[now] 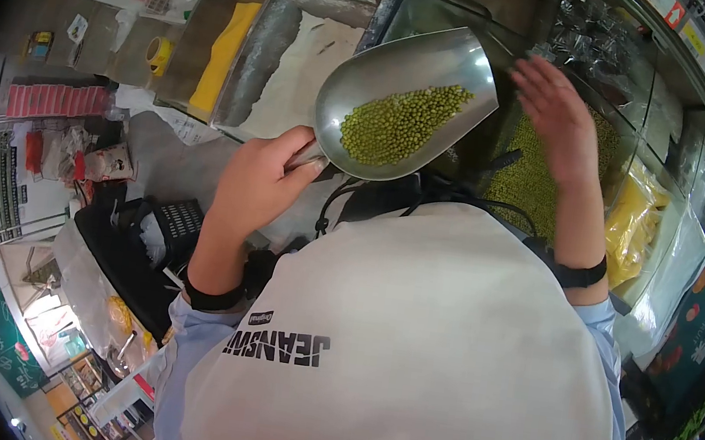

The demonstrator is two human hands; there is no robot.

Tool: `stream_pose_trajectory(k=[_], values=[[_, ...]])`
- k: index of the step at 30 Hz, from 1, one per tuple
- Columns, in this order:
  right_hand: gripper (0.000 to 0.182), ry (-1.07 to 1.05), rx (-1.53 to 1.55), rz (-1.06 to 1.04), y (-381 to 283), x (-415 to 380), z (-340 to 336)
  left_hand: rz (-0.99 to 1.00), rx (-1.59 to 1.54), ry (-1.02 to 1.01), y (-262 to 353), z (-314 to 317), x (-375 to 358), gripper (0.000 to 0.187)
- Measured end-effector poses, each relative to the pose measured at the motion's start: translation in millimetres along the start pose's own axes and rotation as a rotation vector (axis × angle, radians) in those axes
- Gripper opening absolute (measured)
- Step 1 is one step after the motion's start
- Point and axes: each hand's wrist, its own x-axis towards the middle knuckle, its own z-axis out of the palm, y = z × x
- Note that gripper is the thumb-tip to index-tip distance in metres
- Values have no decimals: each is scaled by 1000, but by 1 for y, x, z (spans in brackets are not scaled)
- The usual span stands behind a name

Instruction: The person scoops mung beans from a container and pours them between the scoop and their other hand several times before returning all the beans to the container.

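Note:
My left hand [266,174] is closed around the short handle of a metal scoop [341,100]. A heap of small green beans that look like mung beans [404,125] lies in the scoop, which is held level in front of my chest. My right hand [552,104] is to the right of the scoop's front edge, apart from it, with its fingers stretched out and nothing in them. Below that hand is a bin of the same green beans [520,183], partly hidden by my forearm.
Ahead stands a bin of white powder or grain [300,73], beside a compartment with a yellow item [227,55]. A roll of yellow tape [159,54] is at the left. Dark plastic-wrapped goods [594,43] and a yellow bag [636,224] are at the right. A black basket [177,229] sits lower left.

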Motion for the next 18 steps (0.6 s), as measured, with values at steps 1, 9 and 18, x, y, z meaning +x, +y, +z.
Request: stream_pose_trajectory(k=[1,9,18], values=[[49,-87,-73,-2,4,2,11,-4,11,-4,2,-1,0,23],[50,-111,307,311,18,19,60,-43,66,-74,19,-16,1,24],[50,-69,540,255,31,30,58,-94,189,-194,35,-27,2,24]])
